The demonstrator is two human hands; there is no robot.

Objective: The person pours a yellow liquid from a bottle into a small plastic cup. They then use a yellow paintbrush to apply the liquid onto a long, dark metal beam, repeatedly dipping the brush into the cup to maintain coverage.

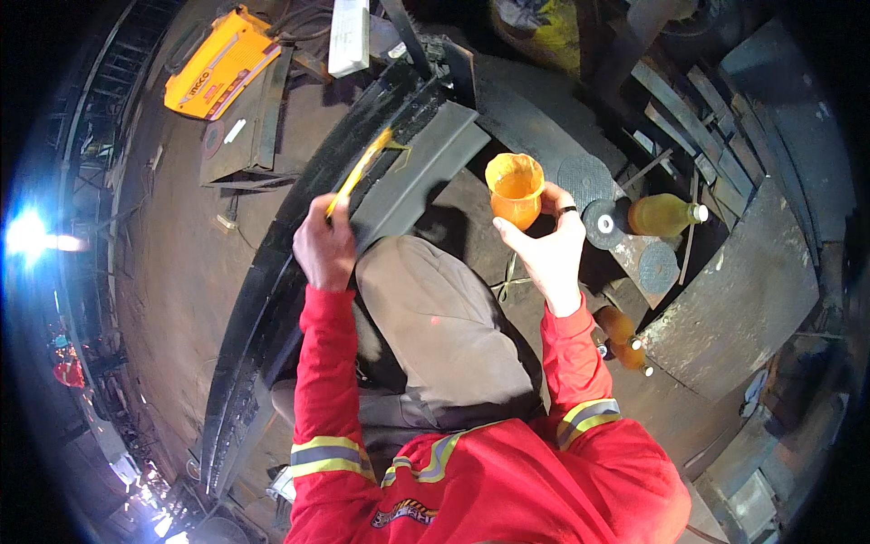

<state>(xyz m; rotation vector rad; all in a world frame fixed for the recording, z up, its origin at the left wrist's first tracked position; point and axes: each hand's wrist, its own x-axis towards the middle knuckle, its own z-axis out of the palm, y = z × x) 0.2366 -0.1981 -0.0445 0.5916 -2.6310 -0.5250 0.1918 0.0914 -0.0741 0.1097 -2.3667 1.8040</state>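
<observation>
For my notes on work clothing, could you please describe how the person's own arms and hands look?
Both arms wear long red sleeves, reaching about to the wrists. Around each runs a band with a grey stripe between two yellow ones. Neither hand is gloved. The right hand wears a dark ring; on the left hand no ring shows.

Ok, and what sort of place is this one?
Most likely a metal fabrication workshop: a large metal plate and cut metal strips lie to the right, round abrasive discs sit nearby, and a blue-white glare, probably welding, shows at far left.
</observation>
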